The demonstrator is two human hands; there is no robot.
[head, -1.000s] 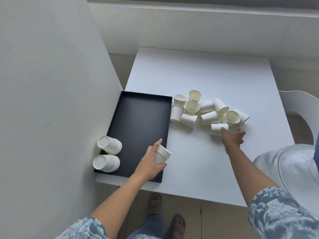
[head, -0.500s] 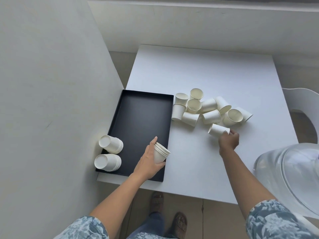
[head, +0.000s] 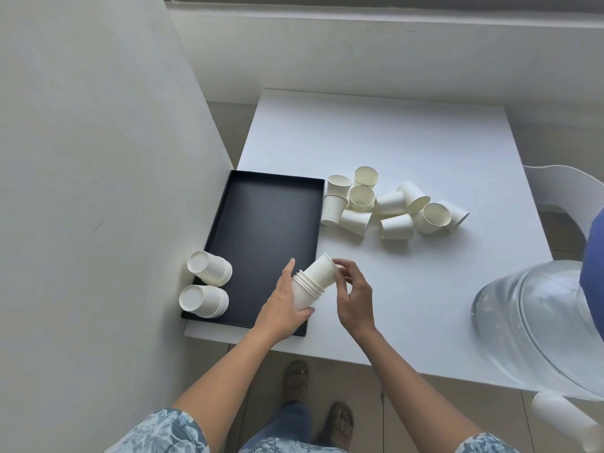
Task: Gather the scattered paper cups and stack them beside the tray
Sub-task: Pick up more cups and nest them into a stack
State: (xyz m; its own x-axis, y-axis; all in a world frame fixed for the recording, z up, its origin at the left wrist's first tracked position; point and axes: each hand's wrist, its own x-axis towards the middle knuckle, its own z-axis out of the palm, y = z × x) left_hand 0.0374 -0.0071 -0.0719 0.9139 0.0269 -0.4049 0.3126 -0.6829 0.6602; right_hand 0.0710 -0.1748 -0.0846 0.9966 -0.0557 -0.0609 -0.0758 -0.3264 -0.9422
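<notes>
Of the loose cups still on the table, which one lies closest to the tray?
The upright cup at the left end of the pile, right beside the tray rim. The other loose cups all sit farther right.

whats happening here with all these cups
A person is gathering paper cups into stacks. The left hand holds a small nested stack of cups, tilted, over the near right edge of the black tray. The right hand is fitting one more cup into the top of it. About a dozen loose cups lie jumbled on the white table right of the tray. Two finished stacks sit at the tray's near left corner.
</notes>
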